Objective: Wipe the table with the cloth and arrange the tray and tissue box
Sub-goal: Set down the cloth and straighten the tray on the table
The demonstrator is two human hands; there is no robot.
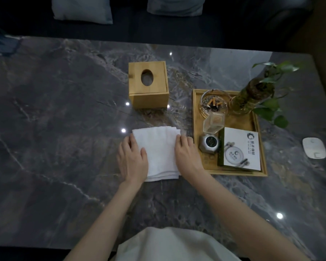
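Observation:
A folded white cloth lies flat on the dark marble table, near the middle. My left hand rests palm down on the cloth's left edge. My right hand presses on its right edge. Both hands have fingers spread flat on the cloth. A wooden tissue box with an oval hole stands behind the cloth. To the right of the cloth sits a wooden tray, almost touching my right hand.
The tray holds a glass ashtray with cigarette butts, a plant in a glass vase, a clear small container, a metal hexagonal object and a white booklet. A white flat device lies at the right. Cushions lie beyond the table.

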